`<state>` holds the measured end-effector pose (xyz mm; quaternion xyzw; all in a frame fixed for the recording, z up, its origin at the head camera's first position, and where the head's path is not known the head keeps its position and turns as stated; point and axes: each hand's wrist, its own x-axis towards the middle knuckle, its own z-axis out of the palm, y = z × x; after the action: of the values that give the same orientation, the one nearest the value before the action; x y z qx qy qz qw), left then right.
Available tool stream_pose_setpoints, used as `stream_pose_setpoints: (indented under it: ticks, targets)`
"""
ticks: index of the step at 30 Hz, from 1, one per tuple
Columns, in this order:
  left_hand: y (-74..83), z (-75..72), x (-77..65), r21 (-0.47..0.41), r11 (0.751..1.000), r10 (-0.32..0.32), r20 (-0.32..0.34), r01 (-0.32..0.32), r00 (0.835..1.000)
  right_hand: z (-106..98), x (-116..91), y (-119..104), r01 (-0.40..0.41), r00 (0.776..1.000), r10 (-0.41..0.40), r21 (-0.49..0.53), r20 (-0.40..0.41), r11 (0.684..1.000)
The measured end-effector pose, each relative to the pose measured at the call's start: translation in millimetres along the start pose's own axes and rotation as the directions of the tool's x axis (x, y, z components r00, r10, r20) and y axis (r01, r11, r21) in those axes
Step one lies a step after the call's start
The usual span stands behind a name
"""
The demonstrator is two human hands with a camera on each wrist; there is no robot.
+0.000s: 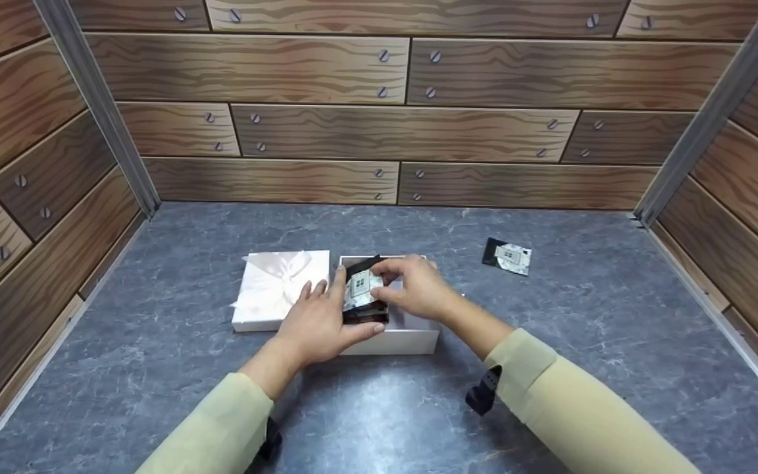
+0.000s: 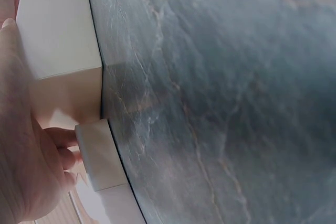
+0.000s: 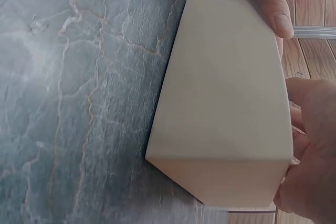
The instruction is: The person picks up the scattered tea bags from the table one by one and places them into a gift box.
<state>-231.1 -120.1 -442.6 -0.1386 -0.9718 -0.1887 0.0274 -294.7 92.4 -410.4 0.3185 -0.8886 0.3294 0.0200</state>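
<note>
A lidless white gift box [image 1: 395, 342] stands mid-table. Near its left side, a stack of small flat black-and-white printed packets [image 1: 360, 284] shows between the hands. My right hand [image 1: 418, 286] pinches the top packet by its right edge, thumb against fingers. My left hand [image 1: 316, 326] rests over the box's left front corner, thumb along the front rim and index finger extended by the left side. In the left wrist view, its other fingers reach between the box [image 2: 58, 24] and the lid [image 2: 100, 153]. The right wrist view shows the box's outer wall [image 3: 226, 82], hiding the packets.
The white lid with a ribbon bow [image 1: 287, 266] lies left of the box, against the left fingers. One similar packet [image 1: 509, 257] lies apart at the back right on the grey marbled table [image 1: 589, 316]. Wood-patterned panels [image 1: 326, 131] enclose the back and sides.
</note>
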Motion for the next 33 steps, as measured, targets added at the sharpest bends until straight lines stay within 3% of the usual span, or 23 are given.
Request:
stream_pose_setpoints:
  ticks: [13, 20, 23, 27, 33]
  targets:
    - [-0.5, -2.1, -0.2, 0.014, 1.000, -0.004, 0.017, 0.004, 1.000, -4.3, -4.9, 0.1, 0.007, 1.000, -0.009, -0.099, -0.018, 0.995]
    - [0.4, -1.2, 0.0, 0.007, 1.000, -0.005, 0.010, 0.004, 1.000, -13.6, -9.0, 2.8, -0.037, 0.999, 0.035, -0.059, -0.025, 0.998]
    - [0.5, -1.1, -0.1, 0.011, 1.000, -0.007, 0.015, 0.007, 1.000, -25.6, -11.5, 7.0, -0.055, 0.997, 0.055, -0.001, -0.046, 0.998]
    - [1.0, -1.6, -0.1, 0.014, 1.000, -0.014, 0.031, 0.013, 0.999, -52.1, -17.5, 19.9, -0.080, 0.987, 0.092, 0.093, -0.134, 0.992]
    - [1.1, -1.9, -0.2, 0.017, 1.000, -0.014, 0.034, 0.013, 0.999, -99.5, -34.1, 61.7, -0.140, 0.936, 0.177, 0.141, -0.303, 0.980]
